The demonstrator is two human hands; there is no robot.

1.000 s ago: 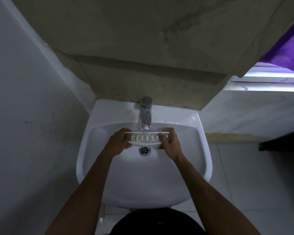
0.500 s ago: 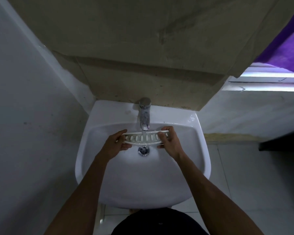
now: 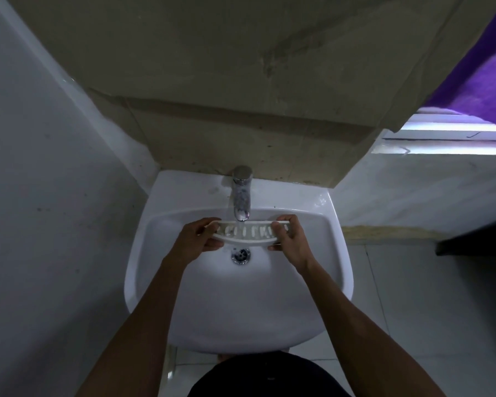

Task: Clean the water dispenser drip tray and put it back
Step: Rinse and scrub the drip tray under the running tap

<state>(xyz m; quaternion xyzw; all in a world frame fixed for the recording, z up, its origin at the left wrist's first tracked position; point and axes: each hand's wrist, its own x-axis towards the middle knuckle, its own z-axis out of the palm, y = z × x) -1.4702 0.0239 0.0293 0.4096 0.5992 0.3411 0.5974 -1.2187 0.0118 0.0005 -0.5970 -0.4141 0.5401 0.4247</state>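
The white slotted plastic drip tray (image 3: 248,232) lies with its long axis from 9 to 3 o'clock, slotted face up, under the chrome tap (image 3: 241,193) stream, above the drain (image 3: 240,255). Left hand (image 3: 196,239) and right hand (image 3: 291,239) grip opposite ends. The white ceramic basin (image 3: 201,310) abuts a bare concrete wall (image 3: 241,81); purple curtain (image 3: 484,75) at 2 o'clock

Both forearms are bare, with no sleeves, watch or rings visible. The left hand (image 3: 196,240) and right hand (image 3: 294,242) wear no gloves. At the bottom edge a dark garment (image 3: 269,376) covers the body.
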